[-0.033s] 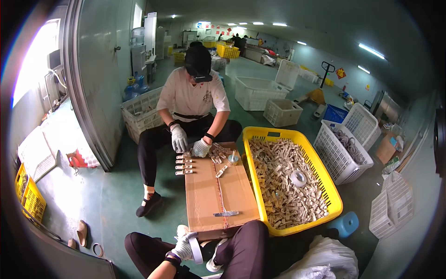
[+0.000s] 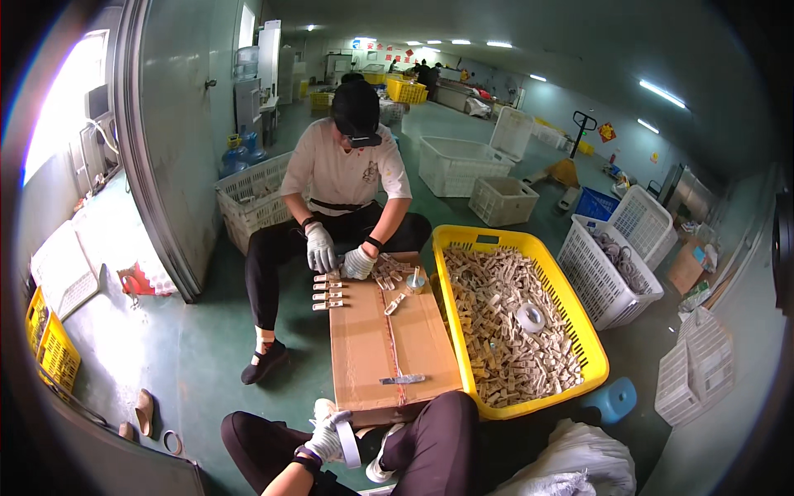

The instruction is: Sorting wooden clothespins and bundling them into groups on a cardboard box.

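At the lower edge, my left hand (image 2: 323, 439), in a striped white glove with a dark wristband, is closed around a roll of white tape (image 2: 349, 445). It stays beside the near edge of a cardboard box (image 2: 360, 364), between my knees. My right hand is out of view. On the box lie a flat grey metal piece (image 2: 403, 380), a single small beige slotted piece (image 2: 395, 304) and a small round object with an upright pin (image 2: 415, 281). Across from me, a seated person's gloved hands (image 2: 339, 258) work at the far left corner, next to a row of slotted pieces (image 2: 327, 296).
Right of the box, a yellow crate (image 2: 594, 364) holds many beige pieces and another tape roll (image 2: 530, 317). A blue stool (image 2: 616, 400) and a white sack (image 2: 571, 463) sit near me. White crates (image 2: 608, 281) stand farther right; slippers (image 2: 144, 412) lie at left.
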Demonstrator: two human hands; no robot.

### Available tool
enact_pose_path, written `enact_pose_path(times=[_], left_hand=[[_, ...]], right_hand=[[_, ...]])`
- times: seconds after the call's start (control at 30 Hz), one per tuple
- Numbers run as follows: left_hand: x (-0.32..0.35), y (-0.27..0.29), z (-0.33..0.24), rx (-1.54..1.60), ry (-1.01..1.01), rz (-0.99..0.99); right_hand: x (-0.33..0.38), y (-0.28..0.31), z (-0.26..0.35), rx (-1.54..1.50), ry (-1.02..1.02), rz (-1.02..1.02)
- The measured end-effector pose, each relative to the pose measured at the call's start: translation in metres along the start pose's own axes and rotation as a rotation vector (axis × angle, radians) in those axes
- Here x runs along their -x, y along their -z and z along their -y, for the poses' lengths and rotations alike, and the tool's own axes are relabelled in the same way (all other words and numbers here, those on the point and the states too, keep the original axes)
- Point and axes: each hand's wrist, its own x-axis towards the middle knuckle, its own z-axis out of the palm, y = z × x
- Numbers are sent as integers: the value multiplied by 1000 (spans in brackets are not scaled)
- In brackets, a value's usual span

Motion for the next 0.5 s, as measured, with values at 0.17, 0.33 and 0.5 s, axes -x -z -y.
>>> enact_pose_path(times=[0.17,0.33,0.5], left_hand=[[33,-20,-20,70,161,42],[30,-3,-14,94,168,62],[53,-28,-24,40,43,43]], right_hand=[[-2,29,38,-92,-102,-15],[-18,58,70,-193,-182,-26],[-24,83,113,-308,-296,-70]])
